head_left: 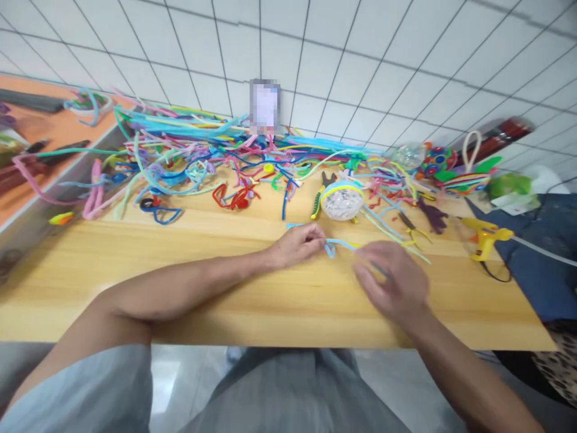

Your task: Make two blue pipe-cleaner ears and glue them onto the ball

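Note:
A light blue pipe cleaner [341,242] is stretched between my two hands, just above the wooden table. Near its left end it is bent into a small loop, which my left hand [300,243] pinches between closed fingertips. My right hand [394,279], smeared by motion, grips the other part of the pipe cleaner; its exact finger contact is blurred. Just beyond my hands sits a clear, glittery dome [342,201] with a yellow and blue rim. Green-and-yellow pliers [317,203] lie against its left side.
Many coloured pipe cleaners [180,168] are heaped along the tiled wall. A yellow glue gun [487,237] with a cord lies at right, near small dark pliers [410,228]. A phone-like screen [265,107] stands at the back. A grey-sided bin [67,180] borders the left.

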Available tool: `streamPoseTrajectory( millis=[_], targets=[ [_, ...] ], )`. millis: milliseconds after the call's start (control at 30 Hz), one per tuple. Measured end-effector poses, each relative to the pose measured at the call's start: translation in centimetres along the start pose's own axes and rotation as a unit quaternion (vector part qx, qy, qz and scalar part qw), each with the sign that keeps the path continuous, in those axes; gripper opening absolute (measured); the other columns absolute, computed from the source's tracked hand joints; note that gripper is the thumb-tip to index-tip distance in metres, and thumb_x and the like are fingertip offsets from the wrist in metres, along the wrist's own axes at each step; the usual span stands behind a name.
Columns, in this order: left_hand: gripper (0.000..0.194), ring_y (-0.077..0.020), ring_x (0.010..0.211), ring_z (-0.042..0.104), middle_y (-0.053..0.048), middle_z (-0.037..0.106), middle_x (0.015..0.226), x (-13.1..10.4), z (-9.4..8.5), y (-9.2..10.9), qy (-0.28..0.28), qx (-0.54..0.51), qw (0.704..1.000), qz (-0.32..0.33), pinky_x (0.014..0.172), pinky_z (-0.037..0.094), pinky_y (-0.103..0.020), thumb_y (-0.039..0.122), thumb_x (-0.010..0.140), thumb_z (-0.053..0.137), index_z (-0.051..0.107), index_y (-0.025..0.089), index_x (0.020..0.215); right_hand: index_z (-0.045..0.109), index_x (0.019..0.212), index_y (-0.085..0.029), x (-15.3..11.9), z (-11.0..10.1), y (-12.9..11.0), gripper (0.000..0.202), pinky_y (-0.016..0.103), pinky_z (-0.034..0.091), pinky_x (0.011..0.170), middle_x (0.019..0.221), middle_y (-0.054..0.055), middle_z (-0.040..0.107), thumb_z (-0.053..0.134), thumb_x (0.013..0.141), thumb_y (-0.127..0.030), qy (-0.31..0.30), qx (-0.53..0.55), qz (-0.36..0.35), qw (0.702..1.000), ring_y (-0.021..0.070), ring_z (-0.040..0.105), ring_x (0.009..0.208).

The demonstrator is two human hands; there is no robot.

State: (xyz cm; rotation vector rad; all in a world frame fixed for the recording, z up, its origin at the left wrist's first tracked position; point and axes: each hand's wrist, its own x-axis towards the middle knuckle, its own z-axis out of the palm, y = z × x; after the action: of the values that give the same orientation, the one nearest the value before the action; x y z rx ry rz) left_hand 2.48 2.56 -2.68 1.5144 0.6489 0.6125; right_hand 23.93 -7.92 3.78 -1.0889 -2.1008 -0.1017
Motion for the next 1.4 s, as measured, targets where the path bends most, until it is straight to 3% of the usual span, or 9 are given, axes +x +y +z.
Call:
streamPoseTrajectory(
  millis=[67,167,233,333,500,733,1100,1300,1400],
  targets=[
    [0.032,-0.0091,0.055,0.052,0.004,0.059,0.07,0.1,0.0,-0.1,0.009,-0.035,0.999,0.009,0.051,0.042,-0.021,0.048,0.095,0.062,0.059,0.017,0.096,0.06,0.141,-0.029,0.0,0.8,3.7,0.053,0.05,0.061,0.097,0.125,0.012,0.075,0.076,0.091,-0.025,0.032,-0.059,0.071,0.995,0.0303,0.072,0.116],
    [0.039,-0.0089,0.059,0.056,0.001,0.064,0.076,0.3,-0.1,-0.1,0.024,-0.091,0.996,0.005,0.052,0.046,-0.021,0.054,0.091,0.07,0.058,0.016,0.096,0.04,0.161,-0.021,0.8,3.2,9.0,0.083,0.066,0.047,0.118,0.159,0.024,0.051,0.077,0.089,-0.037,-0.041,-0.066,0.097,0.992,0.0404,0.049,0.149],
    [0.045,-0.0088,0.06,0.058,0.0,0.067,0.08,0.3,-0.2,0.0,0.036,-0.126,0.991,-0.004,0.053,0.049,-0.021,0.057,0.088,0.074,0.058,0.017,0.095,0.033,0.164,-0.019,1.6,4.8,11.4,0.091,0.067,0.042,0.122,0.165,0.027,0.04,0.078,0.088,-0.04,-0.069,-0.053,0.09,0.992,0.042,0.041,0.156],
    [0.048,-0.0082,0.058,0.06,0.0,0.068,0.081,0.5,-0.4,0.2,0.077,-0.177,0.981,-0.016,0.053,0.05,-0.021,0.06,0.086,0.077,0.057,0.017,0.094,0.032,0.164,-0.021,3.1,6.2,13.2,0.088,0.066,0.04,0.125,0.166,0.025,0.039,0.076,0.088,-0.033,-0.072,-0.034,0.067,0.995,0.0393,0.039,0.158],
    [0.051,-0.0086,0.056,0.062,0.0,0.071,0.081,1.1,-0.9,0.2,0.158,-0.243,0.957,-0.024,0.05,0.05,-0.02,0.06,0.081,0.084,0.058,0.017,0.091,0.034,0.161,-0.025,4.5,7.1,14.4,0.083,0.064,0.04,0.125,0.163,0.021,0.044,0.076,0.091,-0.032,-0.046,-0.013,0.044,0.998,0.0371,0.042,0.155],
    [0.051,-0.0082,0.054,0.061,0.001,0.073,0.082,1.5,-1.1,0.3,0.205,-0.32,0.924,-0.043,0.049,0.051,-0.02,0.054,0.076,0.091,0.058,0.018,0.091,0.034,0.161,-0.027,6.3,9.7,17.2,0.079,0.064,0.037,0.128,0.165,0.018,0.044,0.073,0.093,-0.034,-0.022,-0.003,0.05,0.998,0.0371,0.04,0.157],
    [0.047,-0.0083,0.055,0.062,0.003,0.069,0.074,1.9,-1.5,0.4,0.196,-0.355,0.913,-0.042,0.053,0.049,-0.02,0.047,0.075,0.094,0.06,0.017,0.088,0.036,0.16,-0.022,8.8,12.0,19.6,0.077,0.064,0.035,0.128,0.163,0.021,0.045,0.071,0.093,-0.038,-0.018,0.012,0.059,0.998,0.0372,0.039,0.157],
    [0.048,-0.009,0.055,0.062,0.0,0.074,0.077,2.1,-1.6,0.4,0.178,-0.359,0.915,-0.048,0.055,0.049,-0.022,0.047,0.074,0.095,0.061,0.017,0.089,0.035,0.163,-0.022,8.5,9.4,17.9,0.082,0.067,0.033,0.128,0.168,0.021,0.04,0.072,0.093,-0.043,-0.026,-0.024,0.084,0.996,0.0402,0.036,0.159],
    [0.048,-0.0098,0.056,0.062,0.0,0.073,0.074,2.0,-1.7,0.2,0.157,-0.353,0.921,-0.045,0.056,0.048,-0.022,0.047,0.073,0.095,0.061,0.017,0.088,0.052,0.152,-0.025,7.5,7.0,14.3,0.062,0.064,0.039,0.124,0.157,0.018,0.056,0.071,0.095,-0.041,-0.041,-0.018,0.089,0.995,0.0388,0.05,0.149]
  ],
)
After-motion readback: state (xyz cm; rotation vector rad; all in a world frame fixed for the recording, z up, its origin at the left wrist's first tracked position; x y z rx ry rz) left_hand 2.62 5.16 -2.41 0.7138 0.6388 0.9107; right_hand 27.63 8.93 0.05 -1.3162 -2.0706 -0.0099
